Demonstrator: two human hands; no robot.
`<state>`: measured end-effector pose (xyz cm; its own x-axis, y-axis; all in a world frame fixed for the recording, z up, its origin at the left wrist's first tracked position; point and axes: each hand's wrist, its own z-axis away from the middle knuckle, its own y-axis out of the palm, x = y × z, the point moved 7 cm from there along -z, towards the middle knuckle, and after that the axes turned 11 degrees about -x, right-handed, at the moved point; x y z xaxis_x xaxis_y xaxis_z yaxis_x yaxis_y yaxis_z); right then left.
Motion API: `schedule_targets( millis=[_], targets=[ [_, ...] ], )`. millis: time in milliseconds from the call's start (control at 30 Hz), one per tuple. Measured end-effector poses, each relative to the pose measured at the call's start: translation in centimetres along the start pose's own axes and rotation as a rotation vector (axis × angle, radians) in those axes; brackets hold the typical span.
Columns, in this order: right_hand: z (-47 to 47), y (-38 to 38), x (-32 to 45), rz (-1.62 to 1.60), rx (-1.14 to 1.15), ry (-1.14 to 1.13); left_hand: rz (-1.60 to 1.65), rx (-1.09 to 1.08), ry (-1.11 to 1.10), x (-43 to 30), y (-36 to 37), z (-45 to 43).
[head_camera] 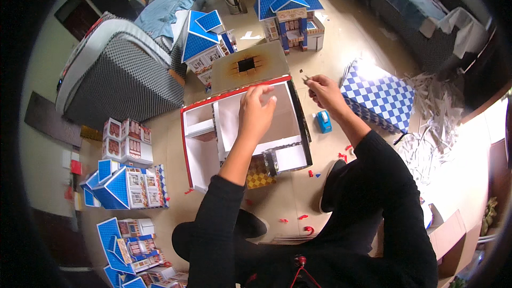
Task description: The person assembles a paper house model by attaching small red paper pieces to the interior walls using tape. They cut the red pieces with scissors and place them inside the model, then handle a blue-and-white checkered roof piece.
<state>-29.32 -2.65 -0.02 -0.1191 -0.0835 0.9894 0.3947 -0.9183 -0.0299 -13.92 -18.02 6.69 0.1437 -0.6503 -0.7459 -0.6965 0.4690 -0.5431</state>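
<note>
My left hand (257,114) hovers over a box-like cardboard model (200,160) with white inner compartments and a red edge; its thumb and fingers are apart and hold nothing visible. To the right of the model, my right hand (325,93) pinches a small dark pointed tool (306,80), too small to name. A brown cardboard panel (250,66) with a dark square opening adjoins the model's far edge. Below my right hand sits a blue tape dispenser (323,121). A gold checkered piece (261,179) lies at the model's near side.
Blue-roofed model houses stand ahead (291,20), ahead left (206,44) and at left (128,188). A blue-and-white checkered box (378,96) is at right, beside shredded paper (432,140). Red scraps (309,230) dot the floor. An open carton (452,236) stands lower right; cloth-covered furniture (124,68) borders the left.
</note>
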Motion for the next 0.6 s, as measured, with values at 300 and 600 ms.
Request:
schedule_targets(
  millis=[300, 600],
  targets=[
    [-1.0, 2.3, 0.2, 0.002, 0.08, -0.055, -0.324, -0.1, 0.183, -0.1, 5.8, -4.8],
    [-1.8, 2.6, 0.3, -0.002, 0.095, -0.077, -0.172, -0.088, 0.141, 1.0, 7.0, -5.3]
  ],
)
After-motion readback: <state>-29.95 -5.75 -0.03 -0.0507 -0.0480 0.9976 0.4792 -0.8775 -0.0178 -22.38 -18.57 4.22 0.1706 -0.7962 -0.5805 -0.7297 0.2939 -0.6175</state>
